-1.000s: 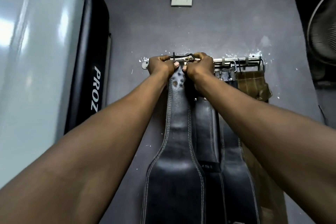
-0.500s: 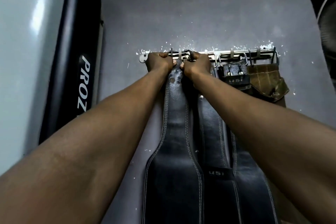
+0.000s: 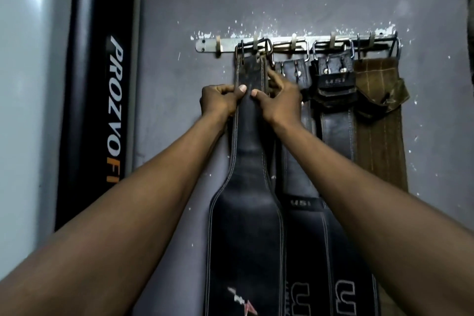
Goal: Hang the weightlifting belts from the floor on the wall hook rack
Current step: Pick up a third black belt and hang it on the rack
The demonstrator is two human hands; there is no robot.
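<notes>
A metal hook rack is fixed to the grey wall. The leftmost black leather belt hangs from it by its buckle ring. My left hand pinches the belt's narrow strap at its left edge, a little below the rack. My right hand grips the strap's right edge, fingers reaching up along it. To the right hang two more black belts and a brown suede belt. The second black belt is partly hidden behind my right arm.
A black upright pad with white and orange lettering stands against the wall at the left, beside a pale glossy panel. One bare hook shows at the rack's left end.
Both hands have slid down from the rack's hooks to the strap below. The belt's buckle now hangs on the rack with no hand on it. The view has tilted downward.
</notes>
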